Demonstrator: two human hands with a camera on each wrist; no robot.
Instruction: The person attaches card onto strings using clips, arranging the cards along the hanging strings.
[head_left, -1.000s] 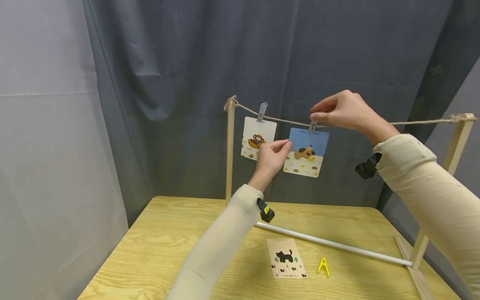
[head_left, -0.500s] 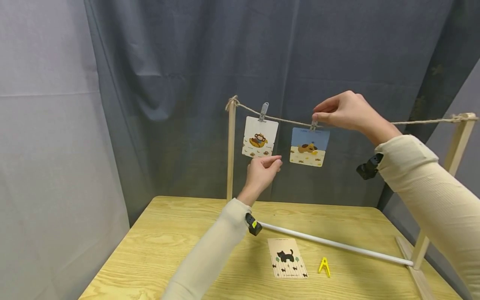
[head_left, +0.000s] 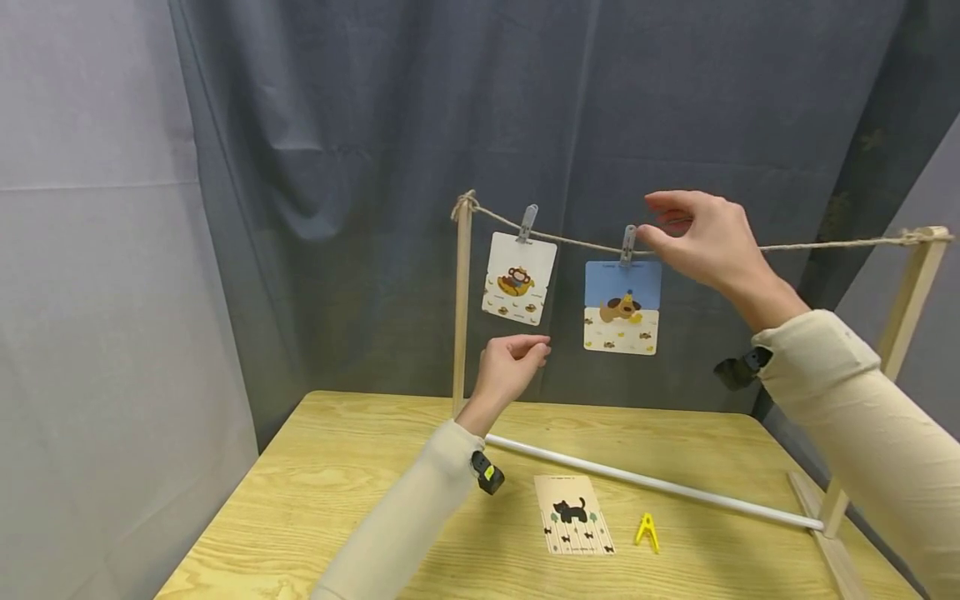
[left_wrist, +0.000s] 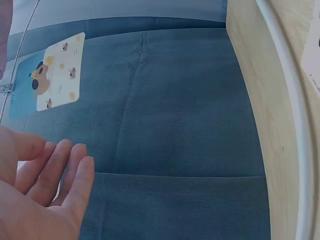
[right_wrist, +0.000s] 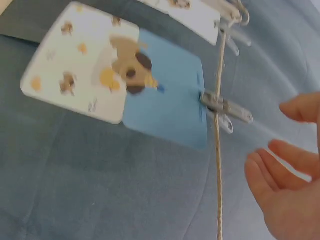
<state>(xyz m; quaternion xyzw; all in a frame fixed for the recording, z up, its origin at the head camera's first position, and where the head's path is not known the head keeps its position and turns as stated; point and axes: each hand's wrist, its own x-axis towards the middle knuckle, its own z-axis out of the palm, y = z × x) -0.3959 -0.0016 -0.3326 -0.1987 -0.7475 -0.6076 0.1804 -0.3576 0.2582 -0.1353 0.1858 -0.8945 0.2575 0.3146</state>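
A blue and white dog card hangs from the twine under a grey clothespin. Just right of that clothespin is my right hand, its thumb and fingers spread apart and holding nothing; the right wrist view shows a gap between them and the clothespin. My left hand hovers below the monkey card, with loosely bent fingers and nothing in them. That white card hangs at the left from a second grey clothespin.
On the wooden table lie a beige card with a black cat and a yellow clothespin. Wooden posts hold the twine at both ends, and a white rod runs between them low over the table.
My right hand has let go of the clothespin and drawn slightly right. My left hand has released the dog card and moved down and left. The dog card swung and hangs straighter.
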